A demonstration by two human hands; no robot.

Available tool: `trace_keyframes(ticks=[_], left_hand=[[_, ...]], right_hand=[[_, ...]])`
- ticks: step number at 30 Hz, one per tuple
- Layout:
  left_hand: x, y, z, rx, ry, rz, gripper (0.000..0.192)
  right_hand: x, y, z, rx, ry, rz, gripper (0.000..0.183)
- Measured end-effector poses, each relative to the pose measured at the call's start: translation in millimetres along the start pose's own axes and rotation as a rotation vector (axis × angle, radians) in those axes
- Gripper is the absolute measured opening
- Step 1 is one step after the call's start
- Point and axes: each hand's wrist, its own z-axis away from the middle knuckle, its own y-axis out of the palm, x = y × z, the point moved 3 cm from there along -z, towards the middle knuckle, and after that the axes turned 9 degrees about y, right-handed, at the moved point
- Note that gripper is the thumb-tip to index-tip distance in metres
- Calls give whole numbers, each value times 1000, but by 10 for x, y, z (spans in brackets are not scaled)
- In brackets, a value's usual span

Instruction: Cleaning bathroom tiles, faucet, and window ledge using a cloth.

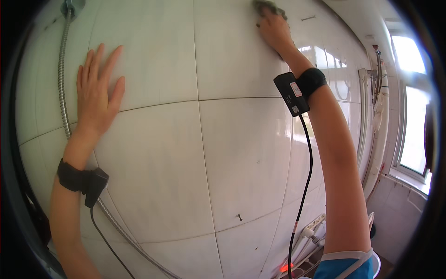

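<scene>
My left hand lies flat with fingers spread on the white tiled wall, just right of a metal shower hose. Farther up and to the right, my right hand presses a dark greenish-grey cloth or scrubbing pad against the tiles; its exact kind is blurred. Both wrists carry black straps with small black boxes and cables.
A screw sticks out of the lower wall, and another metal pin juts out at upper right. The shower holder is at top left. Pipes and a window stand at the right.
</scene>
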Motion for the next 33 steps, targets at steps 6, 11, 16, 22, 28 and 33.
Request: trace_keyframes(ticks=[6, 11, 16, 22, 28, 33], left_hand=[[15, 4, -13, 26, -6, 1, 50], [-18, 51, -22, 15, -1, -6, 50], [-4, 29, 3, 43, -18, 6, 49], [9, 2, -5, 88, -38, -30, 49], [10, 15, -107, 116, -29, -58, 48], [-20, 20, -106, 120, -33, -92, 49]], right_hand=[[-672, -231, 251, -53, 231, 91, 37], [-1603, -546, 713, -44, 355, 220, 42], [-1462, -598, 780, -1, 386, 101, 39], [-1310, -450, 362, 78, 188, -12, 37], [-1593, -359, -122, -13, 194, -34, 45], [-1834, -308, -289, 2, 239, -104, 46]])
